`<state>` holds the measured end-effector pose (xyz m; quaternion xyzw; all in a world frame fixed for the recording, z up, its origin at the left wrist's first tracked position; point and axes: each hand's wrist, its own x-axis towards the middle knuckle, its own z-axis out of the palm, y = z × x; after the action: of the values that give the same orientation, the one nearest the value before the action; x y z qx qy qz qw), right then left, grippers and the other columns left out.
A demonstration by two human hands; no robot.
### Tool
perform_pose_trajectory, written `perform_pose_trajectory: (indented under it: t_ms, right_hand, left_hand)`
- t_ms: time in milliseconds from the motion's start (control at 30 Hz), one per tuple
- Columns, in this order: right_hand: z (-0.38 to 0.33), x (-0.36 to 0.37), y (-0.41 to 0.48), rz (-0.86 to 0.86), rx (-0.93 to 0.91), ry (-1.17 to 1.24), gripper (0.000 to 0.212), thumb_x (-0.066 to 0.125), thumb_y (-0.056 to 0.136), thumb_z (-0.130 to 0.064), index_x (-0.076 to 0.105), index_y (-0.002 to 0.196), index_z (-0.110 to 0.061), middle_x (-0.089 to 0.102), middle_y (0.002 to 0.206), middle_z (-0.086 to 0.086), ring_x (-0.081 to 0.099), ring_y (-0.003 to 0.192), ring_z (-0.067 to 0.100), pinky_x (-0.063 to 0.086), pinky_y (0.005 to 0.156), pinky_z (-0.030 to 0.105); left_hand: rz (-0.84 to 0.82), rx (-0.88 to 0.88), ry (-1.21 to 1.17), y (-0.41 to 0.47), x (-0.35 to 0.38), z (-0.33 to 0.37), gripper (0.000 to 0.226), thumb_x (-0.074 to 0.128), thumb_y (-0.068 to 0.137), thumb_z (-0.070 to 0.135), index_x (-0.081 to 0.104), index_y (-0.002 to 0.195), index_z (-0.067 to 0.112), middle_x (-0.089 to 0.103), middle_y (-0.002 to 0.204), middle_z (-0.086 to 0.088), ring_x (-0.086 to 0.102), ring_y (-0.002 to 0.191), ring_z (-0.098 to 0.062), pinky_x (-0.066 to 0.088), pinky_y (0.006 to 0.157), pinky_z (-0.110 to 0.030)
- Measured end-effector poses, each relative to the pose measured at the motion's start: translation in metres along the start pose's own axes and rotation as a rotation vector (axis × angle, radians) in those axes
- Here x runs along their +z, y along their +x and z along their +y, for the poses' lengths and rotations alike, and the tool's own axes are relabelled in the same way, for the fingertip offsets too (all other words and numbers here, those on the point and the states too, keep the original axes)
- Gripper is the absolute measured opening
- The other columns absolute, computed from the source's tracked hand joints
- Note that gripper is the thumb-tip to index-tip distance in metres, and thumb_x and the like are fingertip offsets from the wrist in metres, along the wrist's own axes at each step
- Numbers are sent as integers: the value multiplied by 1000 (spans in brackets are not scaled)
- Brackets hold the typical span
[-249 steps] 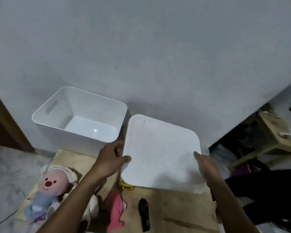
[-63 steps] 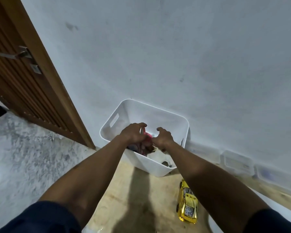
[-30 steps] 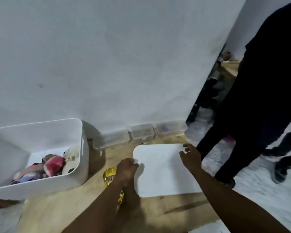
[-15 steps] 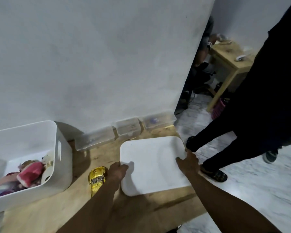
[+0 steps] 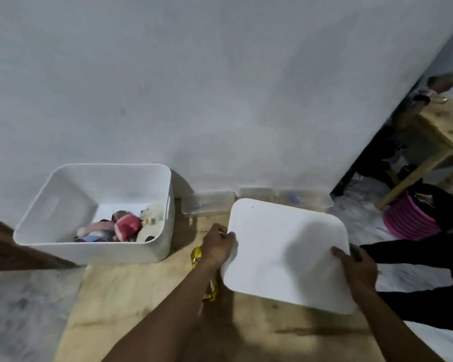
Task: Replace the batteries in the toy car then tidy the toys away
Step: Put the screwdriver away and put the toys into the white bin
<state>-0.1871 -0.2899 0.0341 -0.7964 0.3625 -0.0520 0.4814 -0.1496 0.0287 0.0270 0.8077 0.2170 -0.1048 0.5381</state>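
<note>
the left hand (image 5: 217, 245) grips the left edge of a white bin lid (image 5: 285, 253), fingers curled over the rim. the right hand (image 5: 356, 270) grips the lid's right edge near its closer corner, thumb on the top face and the other fingers hidden underneath. the lid is square with rounded corners and is held between both hands, roughly flat. its far edge overlaps a row of clear plastic containers (image 5: 209, 203) that stand against the grey wall (image 5: 220, 87).

the gold toy car (image 5: 196, 254) lies on the wooden board (image 5: 141, 291), between the lid and the white storage bin (image 5: 89, 250). the left wrist and forearm hide much of it, and only its two ends show.

the bin stands open at the left, close to the wall, with its right end on the board. inside it lie plush toys (image 5: 126, 226): a pink one, a small white one, and some blue and pink fabric.

marble floor (image 5: 24, 314) surrounds the board. at the right are a wooden table (image 5: 434, 137), a pink ribbed basket (image 5: 408, 222) and another person's dark-clothed legs (image 5: 416, 253).
</note>
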Motion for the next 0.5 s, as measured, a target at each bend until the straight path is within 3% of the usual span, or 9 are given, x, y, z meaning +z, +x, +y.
perform_pose_trajectory:
  t_ms: [100,167,267,367,500]
  right_hand:
    - [-42,9,-23,-33,-53,73,54,77,83,-30,58,130,-15,61,115,12,54,99,29,44,87,45]
    - [-70,22,-40,-36,-120,104,61,78,76,-42,60,128,-16,62,119,12,57,105,34,46,90,49]
    - [-115,44,-69,-53,-224,125,65,77,67,-52,63,121,-19,64,113,10,60,105,32,47,86,41]
    - [-160,72,-102,-172,-300,155,55,76,79,-44,59,126,-22,62,116,7,60,104,31,51,87,45]
    - [-205,127,-141,-348,-351,222,46,78,82,-25,62,125,-15,66,110,6,64,92,27,53,81,39]
  left_hand:
    - [107,110,-3,-11,-36,13,11,58,92,27,57,91,16,62,84,2,61,83,-20,42,69,-28]
    - [191,171,-22,-20,-69,26,9,56,95,26,54,91,18,61,84,2,58,80,-17,40,71,-28]
    - [348,293,-48,-32,-123,46,7,56,95,27,55,96,21,61,94,1,57,84,-18,41,73,-30]
    - [524,366,-85,-36,-188,54,16,59,94,27,62,108,18,60,105,4,58,87,-16,43,78,-28]
    - [655,334,-28,-26,-280,38,22,59,94,25,66,112,14,63,111,0,58,90,-19,42,81,-28]
